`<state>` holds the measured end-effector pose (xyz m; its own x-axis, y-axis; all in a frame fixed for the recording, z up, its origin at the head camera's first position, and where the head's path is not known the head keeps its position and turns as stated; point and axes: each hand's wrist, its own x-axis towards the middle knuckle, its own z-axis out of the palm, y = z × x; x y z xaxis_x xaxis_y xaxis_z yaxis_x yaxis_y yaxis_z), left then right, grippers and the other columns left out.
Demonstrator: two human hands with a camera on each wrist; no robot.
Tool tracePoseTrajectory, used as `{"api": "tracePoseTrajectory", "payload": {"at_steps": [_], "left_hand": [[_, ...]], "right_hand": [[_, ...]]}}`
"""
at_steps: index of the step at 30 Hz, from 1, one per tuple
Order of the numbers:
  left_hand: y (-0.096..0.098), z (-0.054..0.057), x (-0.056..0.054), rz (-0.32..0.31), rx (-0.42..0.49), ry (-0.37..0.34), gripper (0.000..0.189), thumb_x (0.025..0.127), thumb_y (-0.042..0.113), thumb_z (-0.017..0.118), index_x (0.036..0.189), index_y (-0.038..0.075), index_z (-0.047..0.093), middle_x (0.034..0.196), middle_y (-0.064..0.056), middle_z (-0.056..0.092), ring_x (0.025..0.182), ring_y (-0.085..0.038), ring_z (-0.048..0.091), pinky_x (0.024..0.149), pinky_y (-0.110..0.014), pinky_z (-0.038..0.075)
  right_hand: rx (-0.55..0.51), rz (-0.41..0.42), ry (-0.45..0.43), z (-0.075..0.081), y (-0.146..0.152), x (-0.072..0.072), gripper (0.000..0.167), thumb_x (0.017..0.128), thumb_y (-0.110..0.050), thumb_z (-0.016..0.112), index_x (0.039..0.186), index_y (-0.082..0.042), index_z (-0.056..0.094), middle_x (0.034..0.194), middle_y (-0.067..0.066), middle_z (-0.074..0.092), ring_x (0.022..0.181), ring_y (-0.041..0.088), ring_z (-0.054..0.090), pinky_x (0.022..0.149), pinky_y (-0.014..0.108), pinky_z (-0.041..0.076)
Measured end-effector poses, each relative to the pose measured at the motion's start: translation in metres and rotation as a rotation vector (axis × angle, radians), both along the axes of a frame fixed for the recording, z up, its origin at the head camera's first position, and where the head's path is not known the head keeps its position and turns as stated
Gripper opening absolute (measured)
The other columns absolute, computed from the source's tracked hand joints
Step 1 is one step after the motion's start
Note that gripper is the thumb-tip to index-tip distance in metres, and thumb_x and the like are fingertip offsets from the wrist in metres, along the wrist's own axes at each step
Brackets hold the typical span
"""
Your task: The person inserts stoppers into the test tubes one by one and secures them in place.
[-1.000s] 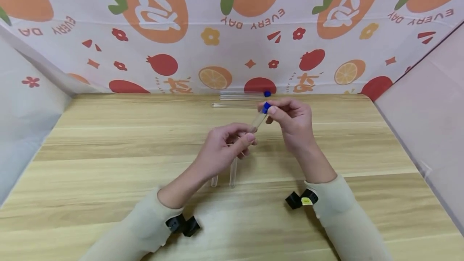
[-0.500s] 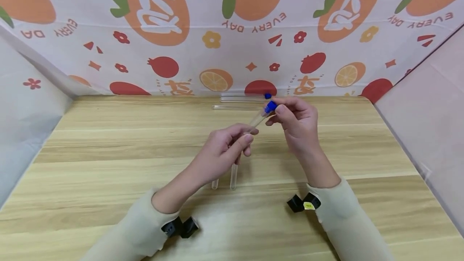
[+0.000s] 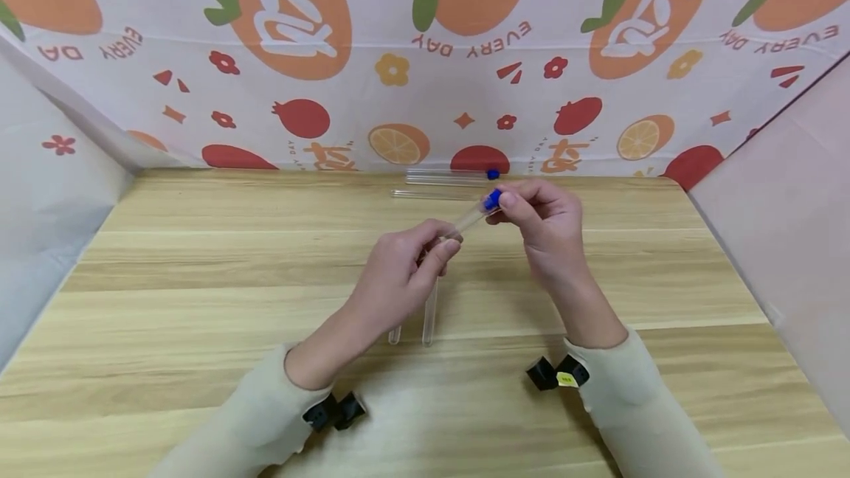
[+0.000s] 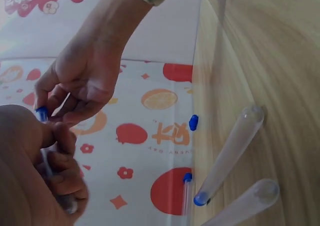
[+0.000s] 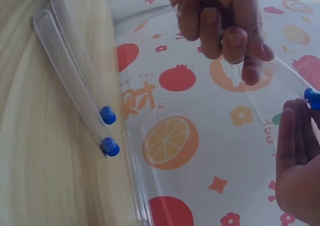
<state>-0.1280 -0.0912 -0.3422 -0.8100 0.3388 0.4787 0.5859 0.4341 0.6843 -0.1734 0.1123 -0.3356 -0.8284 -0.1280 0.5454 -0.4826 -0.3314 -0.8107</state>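
My left hand [image 3: 405, 260] grips a clear test tube [image 3: 465, 221] above the table, tilted with its mouth up to the right. At that mouth, my right hand [image 3: 547, 223] pinches a blue cap [image 3: 492, 200] between thumb and fingers. The cap sits at the tube's end; how deep it goes in cannot be told. The left fingers hide the tube's lower part, though its rounded end [image 4: 70, 206] shows in the left wrist view. Beneath the left hand lie two test tubes with blue caps [image 5: 110, 146], their ends toward the person.
Clear tubes [image 3: 438, 177] lie crosswise along the table's back edge, a blue cap [image 3: 493, 174] at their right end. Another clear tube [image 3: 425, 195] lies just before them. A fruit-print cloth [image 3: 299, 120] hangs behind the wooden table [image 3: 199, 308].
The right hand has shifted slightly right with the cap, and more of the tube shows between the hands. The tube now slants less steeply. The left hand has moved slightly left.
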Motion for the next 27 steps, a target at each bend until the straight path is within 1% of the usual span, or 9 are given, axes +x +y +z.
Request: {"api": "tracePoseTrajectory", "payload": {"at_steps": [3, 6, 8, 10, 13, 16, 22, 24, 27], "left_hand": [[-0.003, -0.002, -0.004, -0.049, 0.032, -0.139, 0.016, 0.103, 0.024, 0.058, 0.108, 0.013, 0.069, 0.069, 0.006, 0.057, 0.053, -0.01, 0.045, 0.045, -0.023, 0.036], [-0.007, -0.002, -0.007, -0.19, 0.116, -0.345, 0.026, 0.106, 0.026, 0.052, 0.121, 0.011, 0.066, 0.079, -0.003, 0.064, 0.062, -0.02, 0.052, 0.05, -0.025, 0.044], [-0.008, -0.002, -0.008, -0.295, 0.204, -0.499, 0.031, 0.107, 0.024, 0.047, 0.128, 0.009, 0.063, 0.088, -0.009, 0.066, 0.068, -0.023, 0.055, 0.055, -0.026, 0.049], [-0.009, -0.003, -0.009, -0.383, 0.292, -0.633, 0.033, 0.108, 0.022, 0.043, 0.132, 0.005, 0.06, 0.094, -0.015, 0.066, 0.071, -0.023, 0.057, 0.06, -0.027, 0.052], [-0.009, -0.002, -0.008, -0.442, 0.363, -0.738, 0.032, 0.108, 0.018, 0.045, 0.13, 0.0, 0.06, 0.098, -0.017, 0.067, 0.072, -0.015, 0.06, 0.063, -0.027, 0.055], [-0.007, 0.0, -0.007, -0.43, 0.387, -0.764, 0.03, 0.107, 0.014, 0.047, 0.126, -0.003, 0.061, 0.099, -0.017, 0.068, 0.072, -0.015, 0.063, 0.065, -0.029, 0.058], [0.0, 0.003, -0.003, -0.301, 0.387, -0.685, 0.027, 0.104, 0.008, 0.051, 0.12, -0.01, 0.064, 0.091, -0.011, 0.069, 0.069, -0.013, 0.063, 0.066, -0.028, 0.06], [0.0, 0.003, -0.003, -0.276, 0.377, -0.668, 0.027, 0.104, 0.006, 0.051, 0.119, -0.012, 0.064, 0.089, -0.011, 0.069, 0.068, -0.013, 0.063, 0.066, -0.028, 0.06], [-0.001, 0.0, -0.004, -0.26, 0.369, -0.674, 0.027, 0.103, 0.005, 0.052, 0.119, -0.013, 0.064, 0.088, -0.011, 0.069, 0.067, -0.012, 0.064, 0.066, -0.028, 0.06]], "right_hand": [[0.056, -0.055, -0.047, 0.001, -0.001, 0.001, 0.006, 0.092, -0.004, 0.071, 0.097, -0.001, 0.073, 0.087, 0.007, 0.074, 0.075, 0.018, 0.071, 0.069, 0.03, 0.061], [0.042, -0.064, -0.078, 0.002, 0.0, 0.001, 0.011, 0.091, 0.001, 0.069, 0.101, 0.001, 0.074, 0.089, 0.009, 0.075, 0.075, 0.018, 0.071, 0.068, 0.029, 0.061], [0.016, -0.05, -0.082, 0.002, 0.002, -0.001, 0.012, 0.092, 0.0, 0.068, 0.101, -0.002, 0.076, 0.092, 0.008, 0.076, 0.077, 0.017, 0.072, 0.069, 0.029, 0.061], [-0.014, -0.021, -0.073, 0.002, 0.004, -0.003, 0.014, 0.092, -0.001, 0.068, 0.101, -0.007, 0.077, 0.094, 0.009, 0.076, 0.08, 0.016, 0.072, 0.071, 0.029, 0.061], [-0.015, -0.005, -0.063, 0.001, 0.006, -0.004, 0.015, 0.093, -0.001, 0.069, 0.1, -0.01, 0.078, 0.094, 0.007, 0.077, 0.081, 0.016, 0.073, 0.074, 0.03, 0.061], [-0.003, -0.022, -0.052, 0.001, 0.006, -0.005, 0.015, 0.092, 0.001, 0.068, 0.097, -0.008, 0.078, 0.091, 0.007, 0.076, 0.08, 0.016, 0.073, 0.074, 0.03, 0.061], [-0.053, -0.059, -0.097, -0.004, -0.002, -0.002, 0.02, 0.092, 0.006, 0.064, 0.084, -0.009, 0.076, 0.087, 0.005, 0.076, 0.078, 0.016, 0.073, 0.075, 0.029, 0.061], [-0.062, -0.065, -0.126, -0.007, -0.005, -0.002, 0.022, 0.092, 0.006, 0.063, 0.081, -0.009, 0.075, 0.087, 0.005, 0.076, 0.078, 0.016, 0.073, 0.074, 0.029, 0.061], [-0.028, -0.065, -0.166, -0.01, -0.005, -0.002, 0.02, 0.093, 0.005, 0.063, 0.083, -0.009, 0.074, 0.087, 0.005, 0.076, 0.08, 0.016, 0.073, 0.075, 0.03, 0.061]]}}
